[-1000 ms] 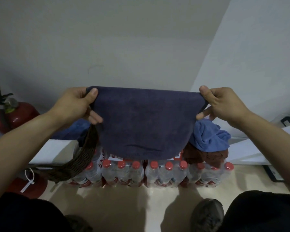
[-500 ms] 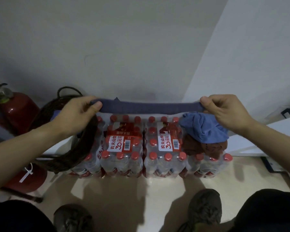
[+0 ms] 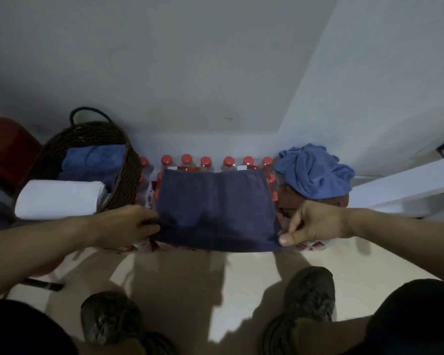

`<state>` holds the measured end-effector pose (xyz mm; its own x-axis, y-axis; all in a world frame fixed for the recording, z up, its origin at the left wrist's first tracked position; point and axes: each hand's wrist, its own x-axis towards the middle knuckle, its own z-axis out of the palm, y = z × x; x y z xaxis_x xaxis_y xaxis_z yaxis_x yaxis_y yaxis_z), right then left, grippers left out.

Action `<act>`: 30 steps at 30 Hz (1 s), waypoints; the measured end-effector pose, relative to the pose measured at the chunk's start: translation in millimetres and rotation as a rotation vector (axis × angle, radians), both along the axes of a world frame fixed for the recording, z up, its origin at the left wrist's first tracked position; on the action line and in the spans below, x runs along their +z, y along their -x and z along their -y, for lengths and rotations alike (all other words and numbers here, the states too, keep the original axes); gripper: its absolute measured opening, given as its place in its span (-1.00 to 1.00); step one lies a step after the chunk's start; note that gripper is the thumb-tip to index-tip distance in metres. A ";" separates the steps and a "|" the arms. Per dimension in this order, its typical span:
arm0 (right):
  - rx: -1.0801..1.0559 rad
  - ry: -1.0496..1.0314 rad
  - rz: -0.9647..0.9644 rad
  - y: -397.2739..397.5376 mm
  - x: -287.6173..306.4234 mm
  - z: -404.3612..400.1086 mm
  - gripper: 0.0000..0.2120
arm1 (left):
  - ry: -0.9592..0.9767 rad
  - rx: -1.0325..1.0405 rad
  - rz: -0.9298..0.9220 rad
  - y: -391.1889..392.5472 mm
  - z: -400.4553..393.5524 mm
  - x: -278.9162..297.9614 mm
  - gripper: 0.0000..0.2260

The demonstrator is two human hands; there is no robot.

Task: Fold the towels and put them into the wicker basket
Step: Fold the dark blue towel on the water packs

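White walls meet in a corner behind shrink-wrapped packs of bottles (image 3: 207, 162) that serve as the folding surface. On top of them lies a navy towel (image 3: 215, 211), spread flat, its near edge hanging just over the front of the packs. It looks folded at least partway, though how many layers is hard to judge. Left of the bottles, the basket (image 3: 128, 180) already holds a folded blue towel (image 3: 92, 158), with a white roll (image 3: 59, 201) resting across its near rim. On the right a crumpled blue towel (image 3: 315, 172) sits on a brown one (image 3: 292, 203), both unfolded, so I'd say the job is around halfway.

Both arms reach forward, low over the packs. The left hand (image 3: 128, 226) grips the navy towel's near left corner, fingers curled on the cloth. The right hand (image 3: 315, 224) sits at the near right corner, thumb pointing inward against the edge; whether it actually pinches the cloth I can't tell.
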<state>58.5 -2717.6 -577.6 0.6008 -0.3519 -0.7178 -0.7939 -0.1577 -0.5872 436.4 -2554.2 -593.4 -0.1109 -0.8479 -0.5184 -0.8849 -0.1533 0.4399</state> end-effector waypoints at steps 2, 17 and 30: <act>0.050 -0.011 -0.020 -0.5 0.8 4.3 -0.84 | -0.021 0.059 -0.042 -4.4 5.3 -0.7 -0.84; -0.609 0.228 0.156 -72.1 -41.8 83.6 -0.78 | 0.261 0.572 0.112 -16.4 68.1 -46.5 -0.80; -0.507 0.649 -0.020 -91.4 -90.4 79.7 -0.69 | 0.167 0.803 0.222 -8.9 102.2 -70.2 -0.69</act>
